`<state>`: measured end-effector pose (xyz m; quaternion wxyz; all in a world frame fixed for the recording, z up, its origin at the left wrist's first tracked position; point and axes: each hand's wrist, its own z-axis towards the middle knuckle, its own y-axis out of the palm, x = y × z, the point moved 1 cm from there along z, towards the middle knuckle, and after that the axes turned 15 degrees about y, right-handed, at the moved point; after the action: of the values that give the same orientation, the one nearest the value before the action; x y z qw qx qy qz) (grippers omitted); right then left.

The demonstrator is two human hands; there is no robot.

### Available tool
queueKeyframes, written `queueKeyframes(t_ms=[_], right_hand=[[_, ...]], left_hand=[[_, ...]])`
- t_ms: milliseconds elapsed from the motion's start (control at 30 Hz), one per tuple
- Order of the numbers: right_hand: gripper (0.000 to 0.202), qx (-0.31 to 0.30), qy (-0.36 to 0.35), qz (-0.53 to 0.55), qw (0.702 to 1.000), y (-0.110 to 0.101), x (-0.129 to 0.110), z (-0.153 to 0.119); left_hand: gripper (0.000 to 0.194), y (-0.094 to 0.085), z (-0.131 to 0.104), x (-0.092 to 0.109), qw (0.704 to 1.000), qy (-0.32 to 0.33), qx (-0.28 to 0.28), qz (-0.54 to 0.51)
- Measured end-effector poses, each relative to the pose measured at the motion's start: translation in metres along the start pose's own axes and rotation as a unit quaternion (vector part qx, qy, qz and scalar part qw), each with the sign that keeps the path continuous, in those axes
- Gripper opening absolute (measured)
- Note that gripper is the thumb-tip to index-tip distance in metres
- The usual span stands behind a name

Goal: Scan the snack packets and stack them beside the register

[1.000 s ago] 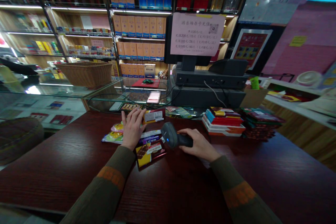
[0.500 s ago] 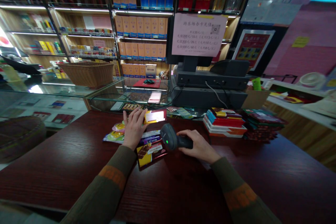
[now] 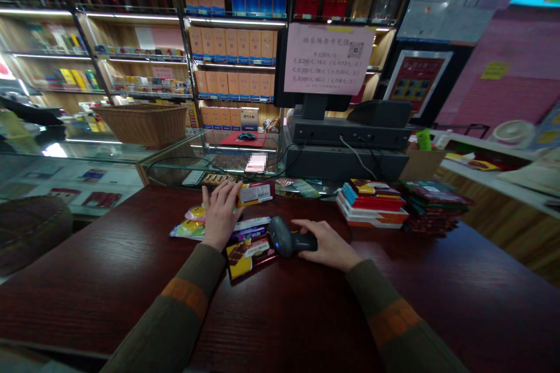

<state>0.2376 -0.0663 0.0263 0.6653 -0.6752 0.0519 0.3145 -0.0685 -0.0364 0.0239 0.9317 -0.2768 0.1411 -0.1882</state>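
Observation:
My left hand (image 3: 221, 213) holds a red-and-yellow chocolate box (image 3: 256, 193) by its left end, with a white barcode label turned towards me. In my right hand (image 3: 330, 243) is a dark barcode scanner (image 3: 282, 237), its head aimed at the box and a small blue light showing on top. Below the scanner's head lies a chocolate bar (image 3: 249, 257) in a yellow and dark red wrapper. A purple snack packet (image 3: 251, 233) lies just behind that bar. Yellow and green candy bags (image 3: 190, 227) rest left of my left hand, partly hidden by it.
Stacked chocolate boxes (image 3: 371, 204) and a pile of dark packets (image 3: 433, 207) stand at the right of the wooden counter (image 3: 280, 326). Behind are a cash register (image 3: 345, 148), a glass case (image 3: 170, 154) and a wicker basket (image 3: 144, 122). A cable crosses the glass.
The bright glare on the box's label has gone, and its barcode now shows. The scanner's small light has turned from green to blue. Both hands keep their holds.

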Motion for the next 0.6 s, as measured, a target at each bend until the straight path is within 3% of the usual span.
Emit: queueKeyframes(t_ms=[300,433,500,600], right_hand=[[0.078,-0.023,0.012,0.028,0.999,-0.003,0.003,0.001],[0.047,0.045,0.026,0.134,0.99,-0.001,0.001,0.007],[0.043,0.09,0.06,0.206,0.973,0.003,-0.002,0.015],[0.044,0.103,0.077,0.29,0.948,0.01,-0.01,0.029]], left_hand=[[0.069,-0.001,0.002,0.002,1.0,-0.004,0.01,-0.007],[0.07,-0.003,0.004,0.006,1.0,0.009,0.017,-0.01],[0.069,-0.004,0.006,0.01,1.0,0.017,0.018,-0.014],[0.066,-0.007,0.01,0.017,0.999,0.027,0.017,-0.023]])
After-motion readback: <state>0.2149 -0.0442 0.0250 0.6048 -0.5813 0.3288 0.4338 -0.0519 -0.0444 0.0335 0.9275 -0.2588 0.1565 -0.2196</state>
